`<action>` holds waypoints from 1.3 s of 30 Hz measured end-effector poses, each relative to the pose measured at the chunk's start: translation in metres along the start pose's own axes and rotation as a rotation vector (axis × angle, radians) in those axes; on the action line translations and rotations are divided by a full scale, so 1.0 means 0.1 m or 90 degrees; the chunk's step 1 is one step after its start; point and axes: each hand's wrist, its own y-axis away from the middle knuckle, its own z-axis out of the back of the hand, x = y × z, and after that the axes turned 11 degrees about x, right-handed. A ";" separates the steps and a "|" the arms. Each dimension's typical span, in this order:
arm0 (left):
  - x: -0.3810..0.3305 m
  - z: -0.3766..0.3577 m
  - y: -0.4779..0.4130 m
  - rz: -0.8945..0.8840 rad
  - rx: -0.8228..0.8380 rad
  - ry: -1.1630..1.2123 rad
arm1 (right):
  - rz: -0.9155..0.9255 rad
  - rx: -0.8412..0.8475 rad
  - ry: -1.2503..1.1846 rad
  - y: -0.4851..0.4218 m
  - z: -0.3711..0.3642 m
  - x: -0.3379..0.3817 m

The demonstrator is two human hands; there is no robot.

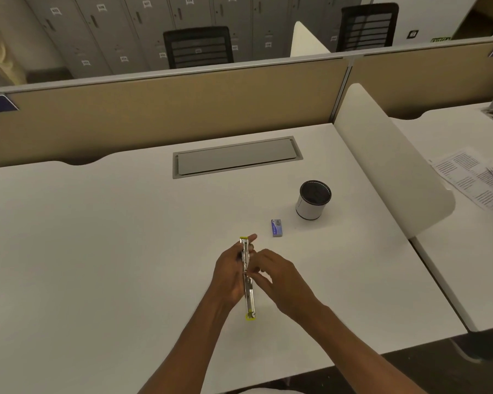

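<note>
A metal stapler with yellow-green ends [249,297] is swung wide open into one long strip above the white desk [97,251]. My left hand [229,275] grips its upper half from the left, fingers curled round it. My right hand [279,282] is at the stapler's middle from the right, fingertips pinched against the metal. A small blue staple box [276,228] lies on the desk just beyond my hands, to the right.
A black-and-white pen cup [313,200] stands behind the staple box. A grey cable hatch [236,157] is set into the desk's far side. A white divider [387,166] borders the right edge, with printed papers [473,180] on the neighbouring desk.
</note>
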 end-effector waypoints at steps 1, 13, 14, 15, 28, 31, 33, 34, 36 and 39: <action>0.01 0.02 -0.02 -0.001 0.009 0.011 | 0.022 -0.015 0.037 0.01 -0.02 0.01; -0.07 0.01 0.02 0.027 0.171 0.102 | 0.026 -0.190 0.092 -0.04 0.12 0.00; -0.08 -0.02 0.04 0.029 0.179 0.114 | 0.014 -0.208 0.109 -0.06 0.16 -0.02; -0.09 -0.05 0.06 0.026 0.183 0.116 | 0.005 -0.219 0.125 -0.08 0.20 -0.04; -0.09 0.04 -0.01 0.013 0.132 0.090 | 0.043 -0.162 0.314 -0.17 0.25 -0.13; -0.08 0.02 0.00 0.007 0.120 0.065 | 0.034 -0.158 0.314 -0.17 0.23 -0.13; -0.06 0.02 0.02 0.000 0.109 0.050 | 0.033 -0.142 0.323 -0.19 0.23 -0.13; -0.05 0.03 0.02 -0.003 0.095 0.038 | 0.034 -0.137 0.325 -0.19 0.23 -0.13; -0.03 0.05 0.02 -0.006 0.071 0.015 | 0.039 -0.129 0.328 -0.20 0.23 -0.13; -0.01 0.09 0.02 0.001 0.066 0.008 | 0.058 -0.116 0.330 -0.17 0.23 -0.12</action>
